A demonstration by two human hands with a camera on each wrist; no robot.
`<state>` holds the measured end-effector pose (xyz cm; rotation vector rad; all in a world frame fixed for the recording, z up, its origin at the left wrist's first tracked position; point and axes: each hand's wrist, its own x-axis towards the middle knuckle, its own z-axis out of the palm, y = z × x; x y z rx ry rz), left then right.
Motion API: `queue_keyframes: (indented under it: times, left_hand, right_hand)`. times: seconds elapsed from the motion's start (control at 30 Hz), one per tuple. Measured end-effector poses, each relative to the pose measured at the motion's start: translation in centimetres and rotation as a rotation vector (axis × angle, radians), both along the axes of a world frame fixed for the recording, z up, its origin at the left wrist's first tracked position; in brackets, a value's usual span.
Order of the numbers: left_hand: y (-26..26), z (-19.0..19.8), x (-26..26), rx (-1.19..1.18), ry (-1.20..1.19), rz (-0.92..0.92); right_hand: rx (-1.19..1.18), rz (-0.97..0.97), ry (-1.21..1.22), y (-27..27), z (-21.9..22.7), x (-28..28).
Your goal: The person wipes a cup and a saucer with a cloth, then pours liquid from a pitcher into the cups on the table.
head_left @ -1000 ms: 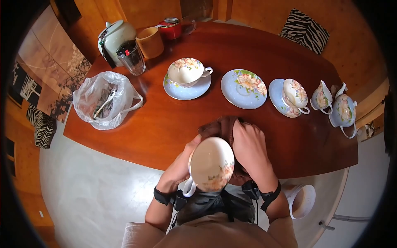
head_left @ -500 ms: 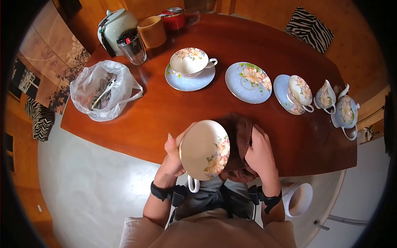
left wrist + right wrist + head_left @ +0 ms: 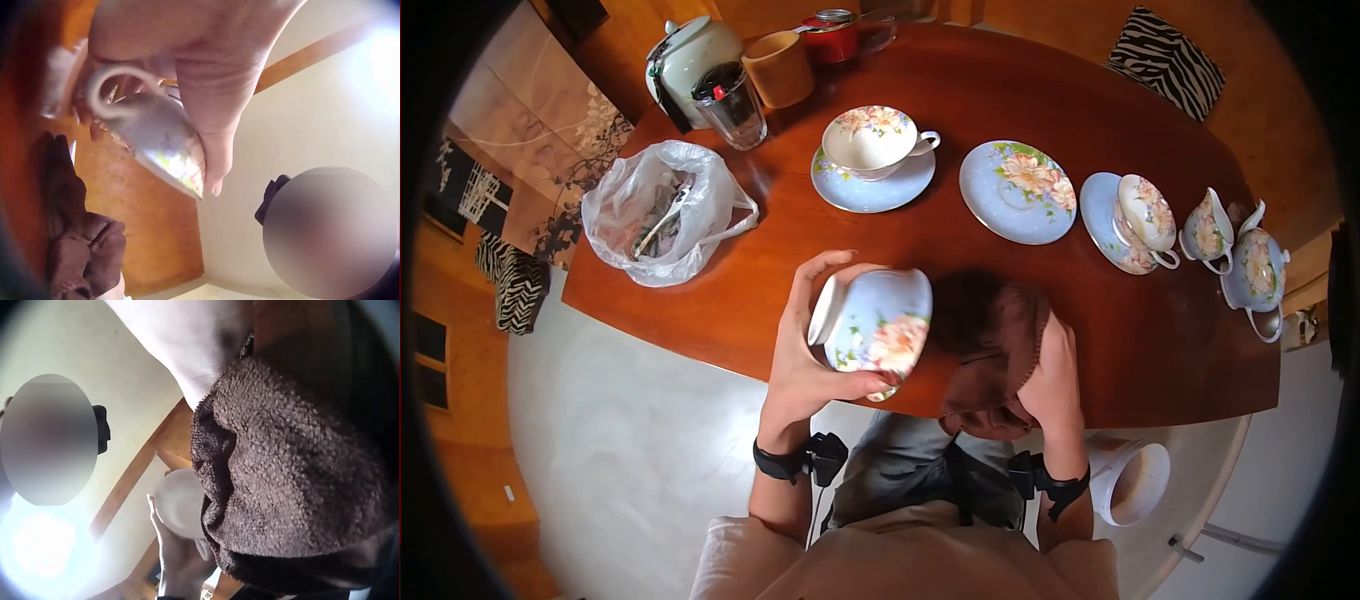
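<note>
The left hand (image 3: 800, 350) grips a blue floral cup (image 3: 880, 325) tipped on its side over the table's near edge, thumb along its lower side and fingers round the upper side. In the left wrist view the cup (image 3: 156, 134) shows its white handle beside the palm. A brown cloth (image 3: 995, 350) hangs from the right hand (image 3: 1055, 385), a little to the right of the cup and apart from it. Close up in the right wrist view, the cloth (image 3: 281, 469) hides the right fingers; past it the left hand (image 3: 181, 559) holds the cup (image 3: 181, 503).
On the table (image 3: 700, 325) are a plastic bag (image 3: 665, 215), a cup on a saucer (image 3: 870, 145), an empty saucer (image 3: 1018, 192), another cup (image 3: 1145, 215), a creamer (image 3: 1206, 230) and a teapot (image 3: 1258, 265). A glass (image 3: 735, 110) and jar (image 3: 695, 65) stand back left.
The left hand has turned the cup from mouth toward the head camera to its outer side showing, and moved slightly left. The right hand and cloth have drawn away rightward from the cup.
</note>
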<state>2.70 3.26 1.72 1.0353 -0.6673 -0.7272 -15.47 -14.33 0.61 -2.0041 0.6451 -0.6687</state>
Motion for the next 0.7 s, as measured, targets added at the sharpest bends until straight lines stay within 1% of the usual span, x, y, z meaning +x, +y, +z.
queue_keyframes:
  times: [0.07,0.17,0.2,0.27,0.33,0.4,0.47,0.53,0.57,0.63,0.67,0.7]
  left_hand:
    - [0.2,0.6,-0.4,-0.004,-0.006,0.027]
    - [0.4,-0.1,0.2,0.041,-0.124,-0.022]
    - [0.5,-0.2,0.0,0.046,-0.126,-0.022]
    - [0.5,-0.3,0.0,0.088,-0.124,-0.059]
    - [0.3,-0.4,-0.2,0.098,-0.091,-0.081]
    - [-0.3,-0.8,-0.7,0.092,-0.107,-0.068]
    - [-0.2,-1.4,-1.0,0.089,-0.128,-0.072]
    - [0.0,-1.8,-0.4,0.094,-0.171,-0.102]
    - [0.1,-2.0,-0.3,0.088,-0.217,-0.086]
    - [0.0,-2.3,0.1,0.067,-0.317,-0.055]
    - [0.0,-2.5,0.2,0.060,-0.412,-0.010]
    - [0.1,-2.6,0.2,0.070,-0.382,-0.001]
  right_hand:
    - [-0.030,0.025,-0.038,-0.3,-0.5,-0.6]
    - [-0.064,0.001,-0.034,-0.6,-1.7,-1.2]
    - [-0.044,-0.015,-0.038,-0.6,-1.7,-1.2]
    - [-0.100,-0.028,-0.068,-0.3,-1.3,-1.1]
    - [-0.121,-0.031,-0.082,-0.3,-1.7,-1.4]
    - [-0.106,-0.022,-0.075,-0.8,-3.1,-2.0]
    - [-0.054,0.008,-0.069,-0.5,-1.4,-1.8]
    - [-0.114,0.030,-0.089,-0.3,-2.0,-2.1]
    - [-0.207,0.034,-0.112,-0.6,-3.5,-2.9]
    - [-0.307,-0.016,-0.084,-0.7,-6.0,-4.4]
    - [-0.314,-0.073,-0.033,-0.5,-6.7,-5.0]
    - [-0.309,-0.097,-0.020,-0.4,-7.1,-5.4]
